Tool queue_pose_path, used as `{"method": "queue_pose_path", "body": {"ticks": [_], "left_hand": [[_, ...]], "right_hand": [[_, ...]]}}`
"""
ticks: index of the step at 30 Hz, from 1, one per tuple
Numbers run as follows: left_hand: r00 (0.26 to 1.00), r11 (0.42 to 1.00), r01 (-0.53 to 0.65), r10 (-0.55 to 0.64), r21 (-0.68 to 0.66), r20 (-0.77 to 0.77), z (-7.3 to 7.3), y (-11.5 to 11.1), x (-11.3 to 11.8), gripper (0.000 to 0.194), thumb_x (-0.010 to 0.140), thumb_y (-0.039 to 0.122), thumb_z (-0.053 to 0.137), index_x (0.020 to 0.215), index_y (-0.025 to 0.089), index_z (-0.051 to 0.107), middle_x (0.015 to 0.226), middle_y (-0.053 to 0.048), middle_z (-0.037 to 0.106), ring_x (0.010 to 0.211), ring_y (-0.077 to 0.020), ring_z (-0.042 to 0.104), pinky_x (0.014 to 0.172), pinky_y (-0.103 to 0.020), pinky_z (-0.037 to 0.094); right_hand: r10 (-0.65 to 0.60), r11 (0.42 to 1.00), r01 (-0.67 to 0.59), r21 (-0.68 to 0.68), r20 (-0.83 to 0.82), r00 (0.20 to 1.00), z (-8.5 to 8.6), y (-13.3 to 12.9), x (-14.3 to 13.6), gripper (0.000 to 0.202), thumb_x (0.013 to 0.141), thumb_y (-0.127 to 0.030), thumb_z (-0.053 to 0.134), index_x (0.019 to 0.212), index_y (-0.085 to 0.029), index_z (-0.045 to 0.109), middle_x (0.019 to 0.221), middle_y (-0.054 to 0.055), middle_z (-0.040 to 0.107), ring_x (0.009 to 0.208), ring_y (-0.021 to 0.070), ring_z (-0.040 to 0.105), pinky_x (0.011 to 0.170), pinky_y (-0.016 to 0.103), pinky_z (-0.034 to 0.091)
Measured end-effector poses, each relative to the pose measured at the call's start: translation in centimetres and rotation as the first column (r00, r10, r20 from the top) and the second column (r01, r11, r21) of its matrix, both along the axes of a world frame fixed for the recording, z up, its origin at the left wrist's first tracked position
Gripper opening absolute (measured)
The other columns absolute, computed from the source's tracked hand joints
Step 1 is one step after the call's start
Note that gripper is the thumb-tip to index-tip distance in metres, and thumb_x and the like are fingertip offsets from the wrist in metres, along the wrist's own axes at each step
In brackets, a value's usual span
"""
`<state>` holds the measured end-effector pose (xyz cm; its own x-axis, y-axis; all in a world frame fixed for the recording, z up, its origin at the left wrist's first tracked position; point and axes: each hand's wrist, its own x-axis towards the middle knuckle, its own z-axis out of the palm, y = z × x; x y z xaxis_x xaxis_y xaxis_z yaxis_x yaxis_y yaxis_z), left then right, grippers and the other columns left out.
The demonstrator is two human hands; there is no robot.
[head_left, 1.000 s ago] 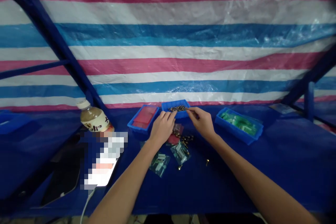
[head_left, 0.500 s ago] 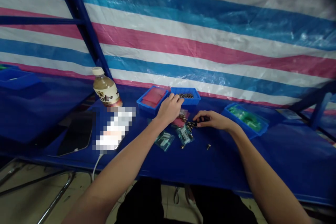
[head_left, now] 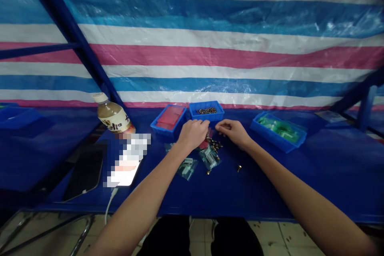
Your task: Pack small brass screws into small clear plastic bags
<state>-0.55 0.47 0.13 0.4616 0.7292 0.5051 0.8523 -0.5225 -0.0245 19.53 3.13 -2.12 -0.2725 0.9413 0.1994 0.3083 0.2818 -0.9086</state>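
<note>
My left hand [head_left: 195, 133] is over the small parts, fingers bent together and pointing down; whatever it grips is hidden. To its right my right hand [head_left: 230, 130] has thumb and fingers pinched, with nothing clearly visible between them. Below and between the hands lies a pile of brass-coloured screws [head_left: 213, 143] on red plastic. Clear bags with pale parts, one [head_left: 210, 157] beside the pile and another [head_left: 188, 168] lower left, rest on the blue table [head_left: 216, 196]. Two loose screws lie nearer the front edge, one [head_left: 239, 168] at the right.
Behind the hands stand a blue bin of red bags [head_left: 170, 118] and a blue bin of screws [head_left: 207, 111]. A bin of green bags [head_left: 280, 130] is at the right. At the left are a bottle [head_left: 114, 116], a cabled phone [head_left: 127, 162] and a dark tablet-like object [head_left: 85, 174].
The camera view has tilted. My right hand has moved up and left, off the screw pile and closer to my left hand, which has drawn back from the screw bin.
</note>
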Motion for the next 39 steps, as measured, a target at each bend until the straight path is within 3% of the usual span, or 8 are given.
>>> {"method": "queue_pose_path", "body": {"ticks": [5, 10, 15, 18, 21, 26, 33, 39], "left_hand": [[1.0, 0.999, 0.008, -0.009, -0.046, -0.008, 0.2, -0.3, 0.4, 0.028, 0.096, 0.037, 0.04, 0.098, 0.02, 0.062, 0.093, -0.003, 0.063, 0.082, -0.016, 0.061, 0.066, -0.027, 0.045], [0.998, 0.998, 0.043, -0.044, -0.047, -0.037, -0.4, 0.0, 0.6, 0.026, 0.098, 0.031, 0.038, 0.104, 0.019, 0.06, 0.097, -0.003, 0.062, 0.09, -0.0154, 0.06, 0.073, -0.026, 0.046], [0.997, 0.996, 0.06, -0.062, -0.071, -0.039, -1.0, 0.2, 0.8, 0.026, 0.099, 0.026, 0.035, 0.112, 0.019, 0.056, 0.103, -0.004, 0.062, 0.095, -0.0153, 0.058, 0.069, -0.024, 0.045], [0.997, 0.995, 0.059, -0.062, -0.08, -0.037, -1.0, 0.2, 0.8, 0.025, 0.098, 0.025, 0.035, 0.111, 0.02, 0.057, 0.102, -0.003, 0.062, 0.096, -0.0157, 0.057, 0.068, -0.024, 0.045], [0.998, 0.994, 0.054, -0.057, -0.092, -0.029, -0.7, 0.3, 0.6, 0.023, 0.097, 0.028, 0.039, 0.104, 0.019, 0.059, 0.097, -0.003, 0.062, 0.094, -0.016, 0.056, 0.072, -0.025, 0.045], [0.995, 0.992, 0.073, -0.079, -0.104, -0.056, -0.3, 0.3, 0.3, 0.014, 0.092, 0.028, 0.051, 0.09, 0.018, 0.061, 0.09, -0.003, 0.061, 0.091, -0.0173, 0.054, 0.074, -0.027, 0.045], [0.99, 0.994, 0.078, -0.087, -0.075, -0.115, -0.1, 0.2, 0.4, 0.016, 0.09, 0.028, 0.055, 0.079, 0.018, 0.061, 0.084, -0.003, 0.061, 0.086, -0.0181, 0.052, 0.072, -0.03, 0.044], [0.998, 0.993, 0.066, -0.065, -0.098, 0.012, -0.3, 0.3, 0.4, 0.007, 0.088, 0.025, 0.058, 0.087, 0.02, 0.062, 0.087, -0.001, 0.062, 0.09, -0.017, 0.053, 0.073, -0.028, 0.045]], "right_hand": [[0.043, 0.992, -0.076, -0.103, -0.29, 0.956, 0.1, -0.6, -1.5, 0.035, 0.072, -0.039, 0.072, 0.098, -0.018, 0.065, 0.086, 0.005, 0.07, 0.075, 0.0159, 0.063, 0.064, 0.028, 0.048], [0.053, 0.992, -0.082, -0.1, -0.27, 0.961, 0.5, -0.9, -1.6, 0.037, 0.074, -0.039, 0.07, 0.102, -0.016, 0.063, 0.083, 0.005, 0.072, 0.071, 0.0153, 0.063, 0.06, 0.027, 0.046], [0.035, 0.994, -0.057, -0.094, -0.224, 0.974, 0.9, -1.1, -1.6, 0.034, 0.078, -0.037, 0.066, 0.104, -0.017, 0.061, 0.08, 0.005, 0.072, 0.07, 0.0165, 0.065, 0.062, 0.029, 0.049], [0.058, 0.997, -0.066, -0.05, -0.142, 0.988, 1.2, -1.1, -1.4, 0.034, 0.081, -0.037, 0.063, 0.108, -0.017, 0.06, 0.08, 0.005, 0.073, 0.072, 0.0177, 0.066, 0.065, 0.03, 0.051], [0.02, 0.993, -0.024, 0.113, 0.04, 0.999, 1.4, -1.1, -1.1, 0.024, 0.085, -0.035, 0.06, 0.102, -0.019, 0.064, 0.084, 0.004, 0.073, 0.077, 0.0178, 0.067, 0.067, 0.028, 0.049], [-0.034, 0.916, -0.123, 0.383, 0.379, 0.925, 1.4, -1.5, -1.0, 0.013, 0.089, -0.028, 0.055, 0.094, -0.021, 0.066, 0.082, 0.002, 0.069, 0.075, 0.015, 0.06, 0.067, 0.026, 0.042], [-0.101, 0.883, -0.177, 0.434, 0.545, 0.832, 1.3, -1.9, -1.4, 0.01, 0.091, -0.025, 0.051, 0.089, -0.02, 0.059, 0.078, 0.002, 0.062, 0.073, 0.0138, 0.055, 0.065, 0.024, 0.036], [-0.09, 0.903, -0.153, 0.402, 0.524, 0.847, 1.1, -1.7, -1.6, 0.004, 0.086, -0.019, 0.053, 0.083, -0.019, 0.055, 0.071, 0.0, 0.058, 0.063, 0.0115, 0.05, 0.059, 0.023, 0.031]]}}
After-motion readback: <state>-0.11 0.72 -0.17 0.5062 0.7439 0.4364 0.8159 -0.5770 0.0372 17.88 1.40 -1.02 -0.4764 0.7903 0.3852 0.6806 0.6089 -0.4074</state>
